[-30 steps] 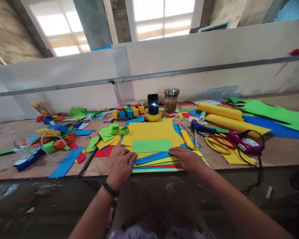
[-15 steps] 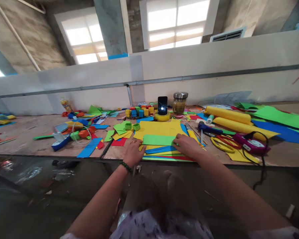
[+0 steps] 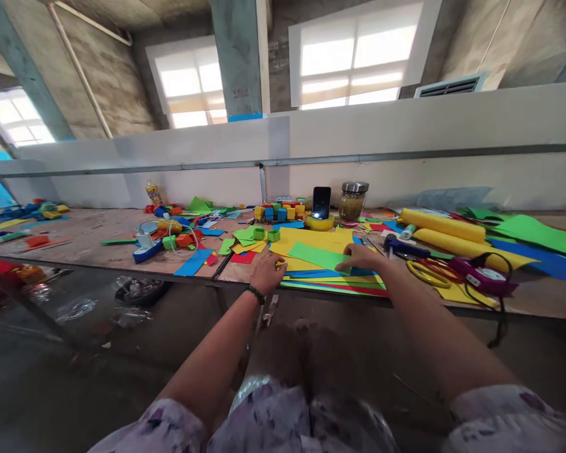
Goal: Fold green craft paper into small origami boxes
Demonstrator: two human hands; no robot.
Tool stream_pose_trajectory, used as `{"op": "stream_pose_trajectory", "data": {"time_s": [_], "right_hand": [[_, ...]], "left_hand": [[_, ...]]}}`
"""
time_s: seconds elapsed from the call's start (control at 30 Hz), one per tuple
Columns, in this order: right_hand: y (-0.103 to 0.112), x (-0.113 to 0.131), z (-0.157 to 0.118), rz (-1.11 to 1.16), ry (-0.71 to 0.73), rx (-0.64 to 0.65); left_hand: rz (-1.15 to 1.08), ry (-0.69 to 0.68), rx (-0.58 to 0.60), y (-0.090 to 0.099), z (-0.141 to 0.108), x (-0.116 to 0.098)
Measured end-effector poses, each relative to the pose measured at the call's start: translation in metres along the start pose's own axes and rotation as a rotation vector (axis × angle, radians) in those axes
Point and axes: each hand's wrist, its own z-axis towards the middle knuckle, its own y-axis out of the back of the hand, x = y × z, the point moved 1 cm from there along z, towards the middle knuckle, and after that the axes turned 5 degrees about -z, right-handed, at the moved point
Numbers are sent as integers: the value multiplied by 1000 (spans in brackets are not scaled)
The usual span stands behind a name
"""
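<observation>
A light green strip lies slanted over a large yellow sheet, its left end free. My right hand is closed on the strip's right end, thumb below and fingers above. My left hand, with a dark beaded bracelet at the wrist, rests at the left edge of the stacked sheets; its fingers are curled together, and what they pinch is too small to make out. Blue, yellow, red and green sheets are layered at the table's front edge. Two small green boxes sit just beyond my left hand.
A phone stands on a yellow roll, beside a lidded glass jar. To the right are yellow rolls, a blue-handled tool and a purple device. At left is a blue power strip.
The green strip has tilted, its left end now farther from the edge and away from my left hand. My right hand has lifted slightly with its right end. The view has shifted left.
</observation>
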Motion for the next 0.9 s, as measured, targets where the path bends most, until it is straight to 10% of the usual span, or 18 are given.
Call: {"op": "stream_pose_trajectory", "data": {"time_s": [0.27,0.5,0.9], "right_hand": [[19,26,-75,365,72,-178],[-4,59,-149,893,56,-222],[-22,72,-209,1106,-133,-219]], "left_hand": [[-621,134,-254,13,-14,-11],[-1379,468,-98,10,-81,-47],[-1351,398,79,20,-137,-50]]}}
